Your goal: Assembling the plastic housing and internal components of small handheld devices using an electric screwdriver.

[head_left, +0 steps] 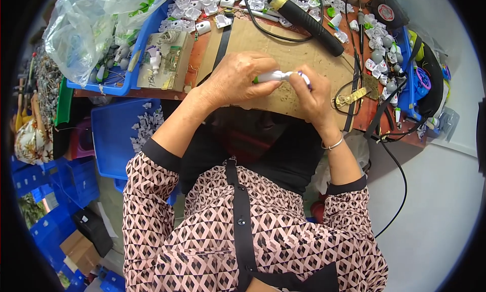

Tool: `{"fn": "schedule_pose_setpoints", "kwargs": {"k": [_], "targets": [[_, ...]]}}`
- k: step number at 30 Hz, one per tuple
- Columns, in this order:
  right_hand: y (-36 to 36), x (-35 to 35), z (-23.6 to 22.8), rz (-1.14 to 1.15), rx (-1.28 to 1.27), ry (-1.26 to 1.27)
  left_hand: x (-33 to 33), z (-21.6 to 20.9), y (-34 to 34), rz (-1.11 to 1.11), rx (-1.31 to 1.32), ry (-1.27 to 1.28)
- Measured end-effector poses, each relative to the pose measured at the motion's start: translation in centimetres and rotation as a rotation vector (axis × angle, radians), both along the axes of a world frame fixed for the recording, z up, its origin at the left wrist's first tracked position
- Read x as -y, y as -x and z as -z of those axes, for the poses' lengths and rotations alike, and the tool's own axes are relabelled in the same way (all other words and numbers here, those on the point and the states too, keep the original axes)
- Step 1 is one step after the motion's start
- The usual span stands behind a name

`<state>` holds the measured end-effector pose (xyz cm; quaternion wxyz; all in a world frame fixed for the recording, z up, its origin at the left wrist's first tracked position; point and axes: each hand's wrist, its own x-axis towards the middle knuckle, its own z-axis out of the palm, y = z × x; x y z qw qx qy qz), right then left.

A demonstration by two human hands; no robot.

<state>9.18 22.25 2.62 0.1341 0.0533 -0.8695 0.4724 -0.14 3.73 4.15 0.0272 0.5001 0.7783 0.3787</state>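
Note:
Over the front of a cardboard sheet (228,41), my two hands meet around a small white plastic part. My left hand (238,78) pinches the white part with a green end (271,77) between thumb and fingers. From the other side my right hand (313,92) grips its narrow end, where a bit of purple shows between the fingers. Whether the purple bit is a separate piece I cannot tell. A black-handled tool with yellow tape (306,21) and a cable lies on the cardboard beyond my right hand.
White plastic pieces (195,8) are heaped along the back. A blue bin (134,72) with a clear bag (83,34) stands at the left, beside a block-shaped fixture (167,61). Another blue bin (406,97) is at the right. Below the bench edge, a blue tray (111,135) holds white bits.

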Motion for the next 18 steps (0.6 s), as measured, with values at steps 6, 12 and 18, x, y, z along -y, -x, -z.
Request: {"fn": "schedule_pose_setpoints", "kwargs": {"k": [6, 12, 18], "targets": [[1.0, 0.4, -0.1, -0.046, -0.027, 0.089, 0.2, 0.0, 0.0, -0.027, 0.073, -0.008], [2.0, 0.0, -0.6, -0.118, -0.16, -0.045, 0.7, -0.6, 0.4, -0.021, 0.181, 0.024], [4.8, 1.6, -2.3, -0.166, 0.195, 0.691, 1.3, 0.5, 0.0, 0.052, 1.148, -0.234]]}}
